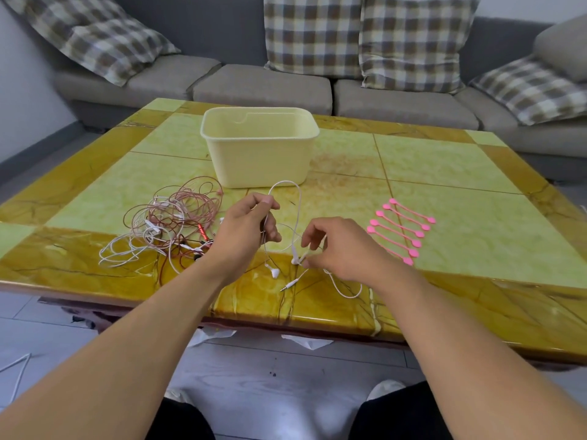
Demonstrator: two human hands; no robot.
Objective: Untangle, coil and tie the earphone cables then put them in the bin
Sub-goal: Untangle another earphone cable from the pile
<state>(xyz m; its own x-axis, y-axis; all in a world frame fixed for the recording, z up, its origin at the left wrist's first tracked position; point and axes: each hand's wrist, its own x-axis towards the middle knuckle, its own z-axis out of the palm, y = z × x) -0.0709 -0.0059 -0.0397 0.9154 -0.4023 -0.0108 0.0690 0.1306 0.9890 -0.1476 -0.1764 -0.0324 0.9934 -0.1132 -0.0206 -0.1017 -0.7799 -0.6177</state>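
White earphone cable (297,214) looped between hands, left hand (246,223) pinching it, right hand (336,246) gripping earbud end.

One yellow bin (259,147) is seen on one table (444,166). Six pink ties (401,231) are counted. One white earphone cable (295,217) is held up, and one tangled pile of cables (168,223) cannot be counted.

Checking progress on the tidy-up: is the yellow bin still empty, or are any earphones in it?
Seemingly empty: the bin shows only bare inner walls, though its floor is hidden. The tangled earphone cables lie on the table.
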